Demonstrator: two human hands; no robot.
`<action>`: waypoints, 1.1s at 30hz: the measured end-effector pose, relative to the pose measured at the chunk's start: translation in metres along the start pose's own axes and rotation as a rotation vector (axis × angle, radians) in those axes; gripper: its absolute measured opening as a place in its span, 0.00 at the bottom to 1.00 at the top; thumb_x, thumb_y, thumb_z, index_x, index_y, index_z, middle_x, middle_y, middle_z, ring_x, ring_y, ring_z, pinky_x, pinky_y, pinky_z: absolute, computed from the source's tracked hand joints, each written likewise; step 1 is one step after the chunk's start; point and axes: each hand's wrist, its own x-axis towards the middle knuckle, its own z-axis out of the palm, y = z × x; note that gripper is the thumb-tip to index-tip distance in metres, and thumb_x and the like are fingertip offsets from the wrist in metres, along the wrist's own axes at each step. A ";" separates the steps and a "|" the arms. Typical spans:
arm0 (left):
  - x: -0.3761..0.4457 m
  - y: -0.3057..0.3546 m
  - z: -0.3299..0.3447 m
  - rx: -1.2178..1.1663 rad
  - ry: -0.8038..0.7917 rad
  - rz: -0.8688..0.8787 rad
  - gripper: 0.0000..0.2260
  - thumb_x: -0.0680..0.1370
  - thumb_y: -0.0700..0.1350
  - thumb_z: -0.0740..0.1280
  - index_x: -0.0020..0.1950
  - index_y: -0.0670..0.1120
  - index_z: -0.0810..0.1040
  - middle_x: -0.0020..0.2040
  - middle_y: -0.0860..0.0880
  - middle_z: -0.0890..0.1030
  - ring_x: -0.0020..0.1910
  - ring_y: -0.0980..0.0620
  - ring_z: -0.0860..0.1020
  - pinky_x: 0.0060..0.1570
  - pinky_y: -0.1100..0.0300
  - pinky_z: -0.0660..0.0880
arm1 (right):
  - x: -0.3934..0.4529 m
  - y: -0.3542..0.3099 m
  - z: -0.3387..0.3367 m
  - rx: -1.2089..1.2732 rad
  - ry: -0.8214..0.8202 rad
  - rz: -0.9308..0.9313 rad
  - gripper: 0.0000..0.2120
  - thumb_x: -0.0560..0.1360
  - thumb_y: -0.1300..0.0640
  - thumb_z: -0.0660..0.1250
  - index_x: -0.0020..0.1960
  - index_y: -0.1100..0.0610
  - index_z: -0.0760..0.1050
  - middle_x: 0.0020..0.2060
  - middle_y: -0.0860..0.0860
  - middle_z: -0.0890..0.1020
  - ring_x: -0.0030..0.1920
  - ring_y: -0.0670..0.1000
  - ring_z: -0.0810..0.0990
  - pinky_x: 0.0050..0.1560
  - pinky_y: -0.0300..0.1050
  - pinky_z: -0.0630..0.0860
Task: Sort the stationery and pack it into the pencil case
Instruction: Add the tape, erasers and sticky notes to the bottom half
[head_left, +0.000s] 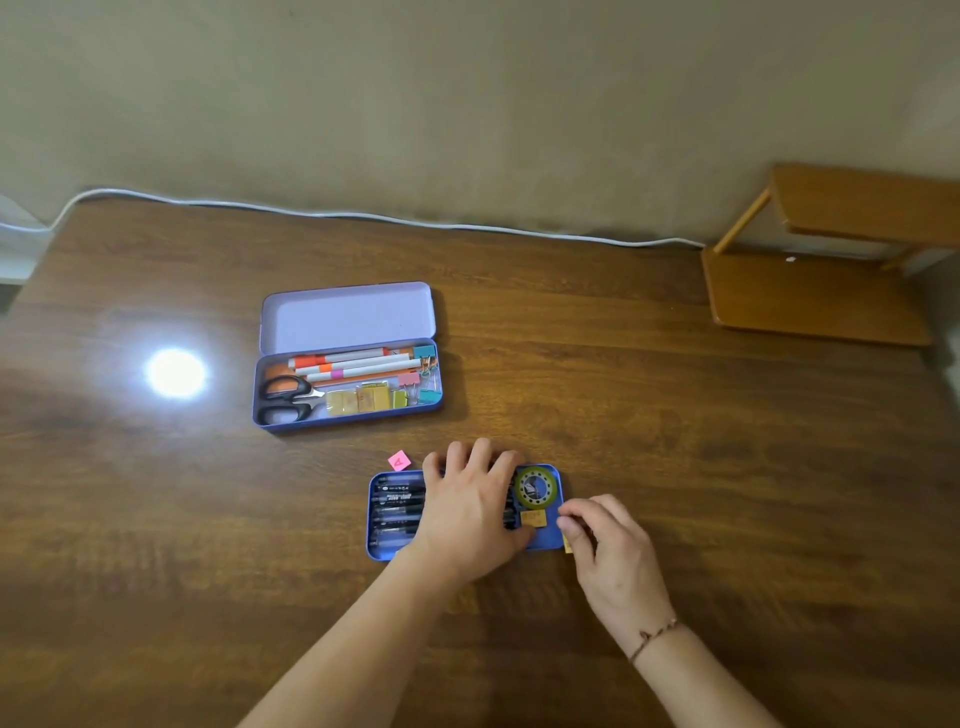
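1. near the worktop's front edge, blue pencil case lies long axis left-right.
2. left hand rests flat on it, fingers straight.
3. right hand, nearer case's right end, pinches small yellow item.

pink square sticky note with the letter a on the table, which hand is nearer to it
Left. The left hand lies over the near blue metal pencil case, fingertips just right of the pink square sticky note. The right hand is at the case's far right end.
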 end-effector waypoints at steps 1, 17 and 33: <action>0.000 0.000 0.000 -0.010 -0.002 -0.005 0.33 0.69 0.66 0.67 0.71 0.57 0.63 0.65 0.53 0.67 0.64 0.48 0.63 0.65 0.46 0.58 | 0.001 -0.001 0.000 0.010 -0.005 0.017 0.04 0.75 0.58 0.69 0.48 0.55 0.81 0.43 0.44 0.76 0.42 0.41 0.76 0.38 0.26 0.71; -0.001 0.000 0.000 -0.019 0.007 -0.010 0.31 0.70 0.65 0.67 0.70 0.56 0.65 0.64 0.52 0.67 0.63 0.47 0.64 0.65 0.45 0.59 | 0.013 -0.011 -0.008 -0.043 -0.170 -0.094 0.07 0.74 0.59 0.68 0.52 0.55 0.77 0.46 0.42 0.69 0.41 0.37 0.73 0.41 0.22 0.70; -0.007 -0.046 -0.027 -0.079 0.330 -0.205 0.18 0.74 0.58 0.67 0.60 0.51 0.77 0.58 0.51 0.77 0.56 0.46 0.72 0.53 0.50 0.72 | 0.027 -0.022 -0.022 -0.002 -0.055 0.053 0.08 0.73 0.54 0.70 0.52 0.51 0.79 0.41 0.40 0.73 0.39 0.42 0.75 0.40 0.38 0.76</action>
